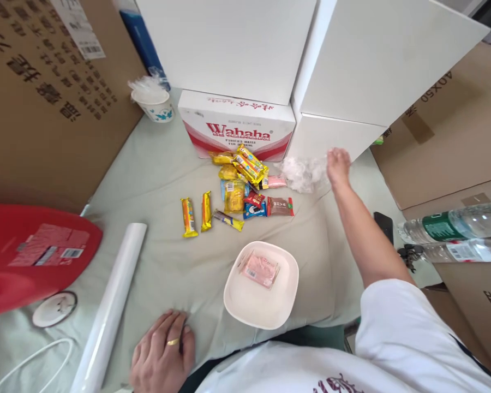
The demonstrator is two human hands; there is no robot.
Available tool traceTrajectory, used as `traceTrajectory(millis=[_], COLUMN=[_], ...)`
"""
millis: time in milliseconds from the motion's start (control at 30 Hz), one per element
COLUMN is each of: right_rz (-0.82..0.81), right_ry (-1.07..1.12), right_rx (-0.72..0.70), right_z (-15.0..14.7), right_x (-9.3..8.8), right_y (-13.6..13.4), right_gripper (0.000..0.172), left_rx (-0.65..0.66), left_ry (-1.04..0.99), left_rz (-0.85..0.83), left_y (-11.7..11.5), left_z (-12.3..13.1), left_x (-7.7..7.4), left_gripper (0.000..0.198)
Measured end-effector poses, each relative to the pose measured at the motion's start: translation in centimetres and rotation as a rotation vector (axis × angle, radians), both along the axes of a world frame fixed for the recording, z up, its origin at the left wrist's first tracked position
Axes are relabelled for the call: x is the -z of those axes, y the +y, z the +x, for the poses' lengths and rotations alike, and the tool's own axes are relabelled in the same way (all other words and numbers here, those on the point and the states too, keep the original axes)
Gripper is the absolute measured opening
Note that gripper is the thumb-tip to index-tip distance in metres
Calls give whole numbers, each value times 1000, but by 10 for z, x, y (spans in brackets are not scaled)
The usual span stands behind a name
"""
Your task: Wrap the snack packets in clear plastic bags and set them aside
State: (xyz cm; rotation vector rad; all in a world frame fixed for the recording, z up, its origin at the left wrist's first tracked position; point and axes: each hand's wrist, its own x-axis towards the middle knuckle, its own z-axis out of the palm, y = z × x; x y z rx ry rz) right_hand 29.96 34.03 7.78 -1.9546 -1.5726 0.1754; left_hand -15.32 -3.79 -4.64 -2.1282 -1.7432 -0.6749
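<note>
My left hand (162,349), with a gold ring, rests palm down on the pale green cloth, fingers loosely bent and holding nothing. My right hand (339,166) reaches far forward, its curled fingers at the right end of a crumpled clear plastic bundle (303,173); the fingertips are partly hidden. A white square dish (262,311) sits close to my body, with a pink packet (261,270) in it. Beyond it lies a pile of wrapped snacks, among them yellow packets (234,196) and a brown packet (280,206). Two yellow bars (189,217) lie apart on the left.
A Wahaha carton (237,125) stands behind the snacks, before white panels. Left are a paper cup (153,103), a red container (36,251) and a white roll (110,305). Right are a black phone (383,227), two water bottles (454,224) and cardboard boxes (445,142).
</note>
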Motion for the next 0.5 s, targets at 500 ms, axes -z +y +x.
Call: traceTrajectory(millis=[500], right_rz=[-394], right_ry=[-258], right_rx=[-855], right_z=[-94], right_x=[48], right_y=[-352], right_gripper=[32], left_rx=[49], left_ry=[-182], left_rz=[-115], left_y=[6], left_z=[-5], left_x=[-15], left_gripper=[16])
